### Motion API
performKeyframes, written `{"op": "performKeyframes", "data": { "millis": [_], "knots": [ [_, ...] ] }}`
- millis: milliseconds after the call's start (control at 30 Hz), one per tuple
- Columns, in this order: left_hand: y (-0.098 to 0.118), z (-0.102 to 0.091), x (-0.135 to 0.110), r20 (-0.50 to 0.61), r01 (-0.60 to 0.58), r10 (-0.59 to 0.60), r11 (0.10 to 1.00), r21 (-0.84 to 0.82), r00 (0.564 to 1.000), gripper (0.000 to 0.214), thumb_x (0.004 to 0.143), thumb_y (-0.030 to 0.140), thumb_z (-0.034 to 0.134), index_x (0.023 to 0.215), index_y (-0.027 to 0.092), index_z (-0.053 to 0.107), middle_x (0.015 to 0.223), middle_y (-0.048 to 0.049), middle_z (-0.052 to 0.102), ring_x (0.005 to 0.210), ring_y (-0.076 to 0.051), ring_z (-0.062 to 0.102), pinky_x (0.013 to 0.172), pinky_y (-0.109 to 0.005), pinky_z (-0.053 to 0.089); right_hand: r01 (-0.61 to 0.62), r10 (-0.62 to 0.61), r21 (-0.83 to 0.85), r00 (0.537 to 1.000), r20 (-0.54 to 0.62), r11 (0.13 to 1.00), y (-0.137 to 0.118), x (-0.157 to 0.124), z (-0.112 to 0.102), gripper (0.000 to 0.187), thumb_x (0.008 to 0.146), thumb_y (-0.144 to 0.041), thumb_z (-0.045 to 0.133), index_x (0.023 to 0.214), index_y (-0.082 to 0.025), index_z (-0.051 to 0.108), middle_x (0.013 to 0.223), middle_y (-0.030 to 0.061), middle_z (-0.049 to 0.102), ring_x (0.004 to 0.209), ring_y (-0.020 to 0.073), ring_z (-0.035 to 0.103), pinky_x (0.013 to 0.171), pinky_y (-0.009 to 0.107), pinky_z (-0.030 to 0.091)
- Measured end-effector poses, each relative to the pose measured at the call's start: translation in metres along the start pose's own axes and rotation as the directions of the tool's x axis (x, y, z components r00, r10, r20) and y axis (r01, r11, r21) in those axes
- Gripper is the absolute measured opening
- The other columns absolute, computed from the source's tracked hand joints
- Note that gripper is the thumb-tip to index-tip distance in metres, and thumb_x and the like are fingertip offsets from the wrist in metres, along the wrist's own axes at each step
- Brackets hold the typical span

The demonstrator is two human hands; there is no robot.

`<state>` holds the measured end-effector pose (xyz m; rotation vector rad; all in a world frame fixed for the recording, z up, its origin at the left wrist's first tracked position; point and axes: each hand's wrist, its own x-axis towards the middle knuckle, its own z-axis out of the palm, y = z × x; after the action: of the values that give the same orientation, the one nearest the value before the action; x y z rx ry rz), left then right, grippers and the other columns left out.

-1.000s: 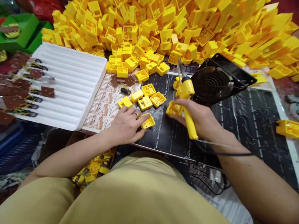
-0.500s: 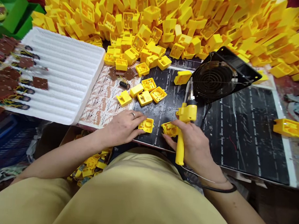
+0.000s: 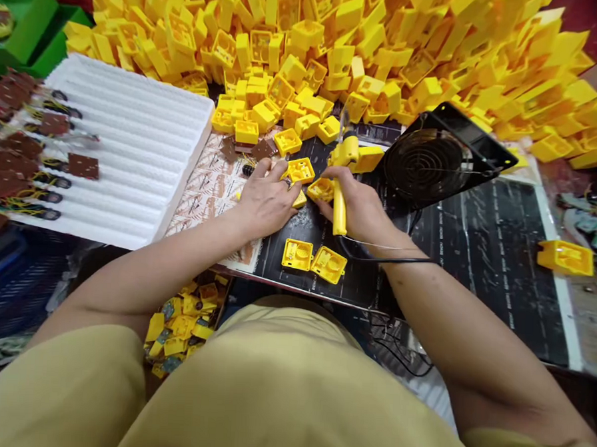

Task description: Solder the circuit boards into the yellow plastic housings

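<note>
My left hand (image 3: pixel 270 198) reaches over the small yellow plastic cases on the black bench top. Its fingers and thumb close around one yellow case (image 3: pixel 300 199), mostly hidden beneath them. In my right hand (image 3: pixel 362 203) is a yellow soldering gun (image 3: pixel 340 209), its tip pointing away from me. The fingertips of that hand also touch another open yellow case (image 3: pixel 321 189). Nearer to me, two open cases, a left one (image 3: pixel 297 254) and a right one (image 3: pixel 329 264), lie side by side with their insides up. Another open case (image 3: pixel 301 169) sits just beyond my left fingers.
A big heap of yellow cases (image 3: pixel 288 36) fills the back. At the right stands a black fan (image 3: pixel 437 157). A white foam board (image 3: pixel 132 141) with wired brown circuit boards (image 3: pixel 84 166) lies left. Below the bench edge is a box of yellow parts (image 3: pixel 186 324).
Both hands have moved forward, away from my body, to the cases farther back. The two cases at my fingers before now lie released near the bench edge. The soldering gun moved along with my right hand.
</note>
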<state>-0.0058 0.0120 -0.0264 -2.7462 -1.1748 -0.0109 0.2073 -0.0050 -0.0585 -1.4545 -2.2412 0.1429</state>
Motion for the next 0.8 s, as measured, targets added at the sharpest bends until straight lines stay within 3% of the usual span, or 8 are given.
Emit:
{"op": "performKeyframes", "data": {
  "millis": [133, 233, 367, 433, 533, 633, 700, 800],
  "knots": [
    [-0.003, -0.010, -0.004, -0.083, -0.109, 0.095, 0.978, -0.177, 0.992, 0.044, 0.093, 0.038, 0.056, 0.133, 0.020, 0.058, 0.104, -0.0096, 0.071, 0.117, -0.032, 0.056, 0.100, -0.050, 0.042, -0.039, 0.040, -0.087, 0.999, 0.003, 0.995, -0.002, -0.032, -0.022, 0.035, 0.094, -0.039, 0.055, 0.125, -0.022, 0.050, 0.114, 0.0106, 0.069, 0.085, 0.0272, 0.070, 0.063, 0.034, 0.050],
    [0.001, -0.008, -0.001, -0.076, -0.167, 0.149, 0.859, -0.483, 0.986, 0.055, 0.096, 0.046, 0.051, 0.144, 0.021, 0.050, 0.119, -0.0116, 0.064, 0.104, -0.024, 0.062, 0.092, -0.040, 0.050, -0.022, 0.028, -0.126, 0.999, 0.046, 0.992, -0.001, -0.051, -0.041, 0.038, 0.094, -0.048, 0.056, 0.122, -0.023, 0.052, 0.108, 0.0100, 0.071, 0.076, 0.0275, 0.069, 0.060, 0.035, 0.048],
    [0.007, 0.006, 0.009, 0.003, -0.134, 0.195, 0.684, -0.717, 0.981, 0.057, 0.097, 0.041, 0.052, 0.149, 0.021, 0.041, 0.124, -0.0116, 0.062, 0.109, -0.021, 0.063, 0.095, -0.036, 0.052, 0.087, -0.079, -0.056, 0.989, 0.123, 0.995, 0.013, -0.049, -0.045, 0.041, 0.088, -0.041, 0.068, 0.123, -0.026, 0.051, 0.111, 0.0067, 0.071, 0.101, 0.0272, 0.068, 0.094, 0.045, 0.050],
    [0.005, 0.010, 0.008, 0.025, -0.125, 0.200, 0.698, -0.706, 0.979, 0.054, 0.095, 0.034, 0.056, 0.145, 0.017, 0.044, 0.131, -0.0137, 0.061, 0.120, -0.024, 0.060, 0.102, -0.038, 0.050, 0.125, -0.122, -0.008, 0.981, 0.152, 0.992, 0.020, -0.044, -0.040, 0.042, 0.087, -0.035, 0.070, 0.123, -0.027, 0.050, 0.115, 0.0058, 0.070, 0.106, 0.0250, 0.066, 0.101, 0.044, 0.048],
    [-0.002, 0.009, 0.001, 0.077, -0.116, 0.203, 0.788, -0.605, 0.976, 0.043, 0.093, 0.026, 0.057, 0.134, 0.013, 0.054, 0.142, -0.0174, 0.055, 0.128, -0.026, 0.057, 0.110, -0.042, 0.045, 0.119, -0.120, 0.018, 0.981, 0.154, 0.993, 0.024, -0.042, -0.034, 0.041, 0.088, -0.035, 0.069, 0.124, -0.025, 0.051, 0.109, 0.0072, 0.071, 0.097, 0.0251, 0.068, 0.089, 0.041, 0.053],
    [-0.009, 0.003, -0.007, 0.102, -0.123, 0.212, 0.829, -0.546, 0.972, 0.050, 0.093, 0.030, 0.060, 0.139, 0.013, 0.049, 0.149, -0.0192, 0.050, 0.132, -0.028, 0.055, 0.110, -0.042, 0.046, 0.097, -0.100, 0.029, 0.988, 0.114, 0.995, 0.021, -0.047, -0.031, 0.041, 0.088, -0.039, 0.070, 0.122, -0.024, 0.053, 0.108, 0.0091, 0.071, 0.093, 0.0265, 0.068, 0.083, 0.041, 0.054],
    [-0.009, -0.001, -0.008, 0.104, -0.113, 0.196, 0.843, -0.525, 0.975, 0.060, 0.092, 0.034, 0.061, 0.145, 0.013, 0.043, 0.149, -0.0192, 0.051, 0.133, -0.027, 0.055, 0.108, -0.042, 0.047, 0.089, -0.093, 0.044, 0.992, 0.089, 0.995, 0.017, -0.051, -0.030, 0.043, 0.088, -0.040, 0.070, 0.124, -0.024, 0.053, 0.110, 0.0095, 0.070, 0.094, 0.0265, 0.069, 0.081, 0.040, 0.055],
    [-0.003, -0.007, -0.003, 0.197, -0.043, 0.136, 0.908, -0.416, 0.971, 0.054, 0.094, 0.038, 0.058, 0.142, 0.013, 0.050, 0.136, -0.0185, 0.061, 0.123, -0.029, 0.060, 0.100, -0.040, 0.049, 0.071, -0.074, 0.056, 0.996, 0.054, 0.996, 0.014, -0.057, -0.028, 0.043, 0.090, -0.040, 0.067, 0.127, -0.025, 0.051, 0.115, 0.0092, 0.069, 0.094, 0.0250, 0.070, 0.078, 0.037, 0.057]
  ]
}}
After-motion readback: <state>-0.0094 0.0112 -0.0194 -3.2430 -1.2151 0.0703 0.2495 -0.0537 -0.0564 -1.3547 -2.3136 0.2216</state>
